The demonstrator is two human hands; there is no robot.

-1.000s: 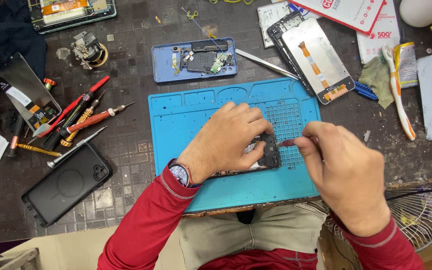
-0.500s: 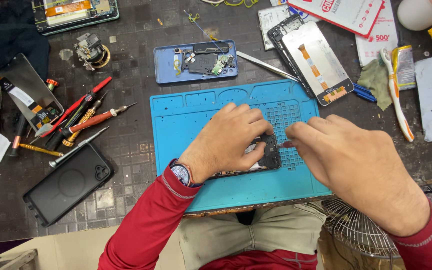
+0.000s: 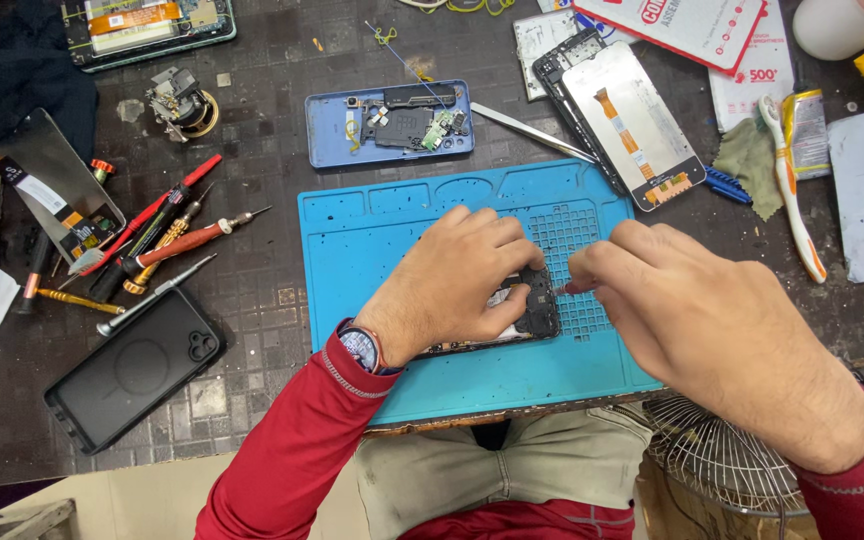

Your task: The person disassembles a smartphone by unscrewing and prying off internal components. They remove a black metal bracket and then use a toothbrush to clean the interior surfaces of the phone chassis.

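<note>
A person in red sleeves works at a dark, cluttered worktop (image 3: 252,170). An opened dark phone (image 3: 532,310) lies on a blue repair mat (image 3: 372,250) in the middle. The left hand (image 3: 452,285) presses flat over the phone, fingers curled around its upper end, pinning it down. The right hand (image 3: 692,320), at three o'clock from the phone, pinches a thin red-tipped tool (image 3: 564,288) whose tip meets the phone's edge. At twelve o'clock lies a blue phone frame (image 3: 387,125); at nine o'clock, red-handled screwdrivers (image 3: 172,240); at one o'clock, a detached screen (image 3: 632,125).
</note>
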